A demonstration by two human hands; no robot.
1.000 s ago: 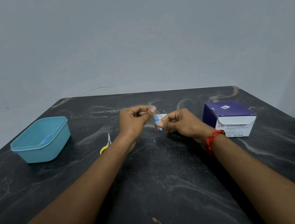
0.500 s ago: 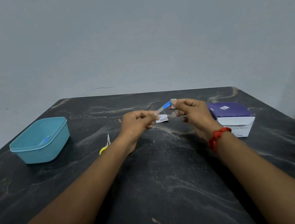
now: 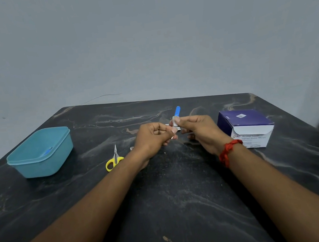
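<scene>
Both hands meet above the middle of the dark marble table (image 3: 183, 197). My right hand (image 3: 197, 131) pinches a small blue stick-like item (image 3: 177, 111) that points upward, its blue end clear above the fingers. My left hand (image 3: 153, 137) pinches the lower, pale end of the same item or its clear wrapper at the fingertips. A small white packet (image 3: 177, 128) shows between the two hands, mostly hidden; I cannot tell whether it lies on the table or is held.
A teal plastic tub (image 3: 39, 152) with a small blue piece inside stands at the left. Small yellow-handled scissors (image 3: 113, 160) lie left of my left wrist. A purple and white alcohol swab box (image 3: 248, 127) sits at the right. The wall rises behind the table.
The blue item has swung from slanting between the hands to pointing upward, and the hands have closed in together again.
</scene>
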